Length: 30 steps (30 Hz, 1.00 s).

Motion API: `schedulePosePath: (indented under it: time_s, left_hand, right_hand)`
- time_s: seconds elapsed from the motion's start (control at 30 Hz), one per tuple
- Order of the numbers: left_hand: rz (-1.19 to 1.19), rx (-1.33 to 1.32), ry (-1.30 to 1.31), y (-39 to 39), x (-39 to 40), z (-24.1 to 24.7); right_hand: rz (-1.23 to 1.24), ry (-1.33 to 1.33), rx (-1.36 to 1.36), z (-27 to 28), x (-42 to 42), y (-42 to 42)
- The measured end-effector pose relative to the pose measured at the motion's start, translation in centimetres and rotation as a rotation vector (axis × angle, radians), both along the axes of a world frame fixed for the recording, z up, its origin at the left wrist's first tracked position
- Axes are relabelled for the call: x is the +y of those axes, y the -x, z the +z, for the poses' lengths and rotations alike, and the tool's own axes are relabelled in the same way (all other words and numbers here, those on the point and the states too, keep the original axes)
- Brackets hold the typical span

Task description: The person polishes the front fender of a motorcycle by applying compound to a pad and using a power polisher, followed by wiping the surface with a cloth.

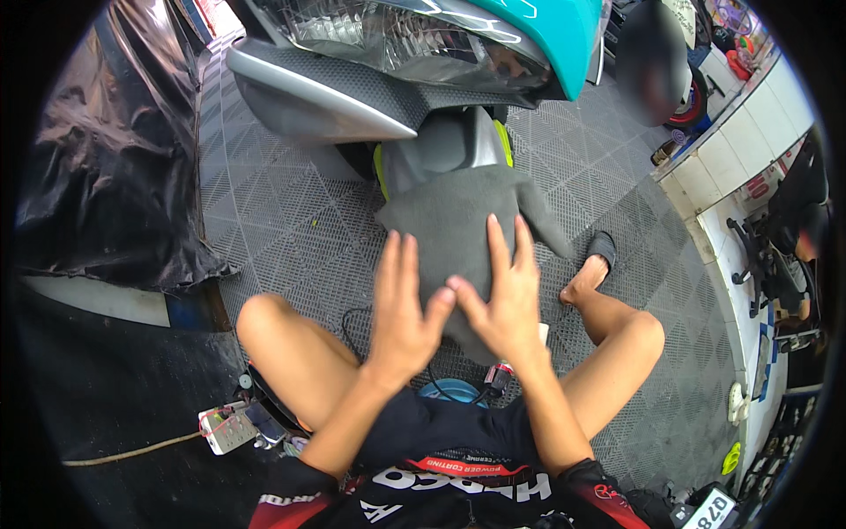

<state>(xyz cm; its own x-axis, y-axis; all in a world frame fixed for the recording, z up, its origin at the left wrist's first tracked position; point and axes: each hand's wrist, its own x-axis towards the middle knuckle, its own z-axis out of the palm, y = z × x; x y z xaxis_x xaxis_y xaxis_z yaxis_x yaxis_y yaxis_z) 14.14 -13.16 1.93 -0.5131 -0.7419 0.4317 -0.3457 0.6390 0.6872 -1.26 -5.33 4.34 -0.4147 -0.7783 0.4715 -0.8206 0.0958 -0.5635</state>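
Note:
Both my hands reach forward, palms down, over a grey cloth (456,205) draped on the front wheel area of a motor scooter. My left hand (406,304) has its fingers spread, slightly blurred. Beside it, my right hand (505,291) is spread too, the two thumbs nearly meeting. Neither hand grips anything; whether the palms press on the cloth cannot be told. The scooter's grey front mudguard (456,142) shows beyond the cloth, with yellow-green edges. Above is the scooter's headlight (410,46), beneath a teal body panel (572,40).
Between my legs lie a blue basin (453,390), a small bottle (498,379) and a dark cable. A power strip (227,430) is at the lower left. A black sheet (119,145) hangs at the left. Another person (651,66) is at the upper right, near a tiled ledge (733,139).

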Motion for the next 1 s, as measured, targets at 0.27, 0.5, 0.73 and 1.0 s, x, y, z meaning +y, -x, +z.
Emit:
schedulePosePath:
  time_s: [0.27,0.5,0.73,1.0]
  left_hand:
    - [0.035,0.095,0.002,7.5,-7.3,0.5]
    - [0.116,0.142,-0.135,10.0,-13.1,2.4]
    - [0.105,0.175,0.065,6.4,-6.2,-1.1]
    - [0.070,0.179,0.080,1.7,4.6,-10.8]
  right_hand:
    - [0.007,-0.006,0.162,0.7,-7.7,3.9]
    - [0.040,0.110,0.172,1.6,-14.2,7.4]
    - [0.061,0.071,0.215,0.1,-7.9,2.0]
    - [0.162,0.048,0.115,-9.8,4.7,-2.9]
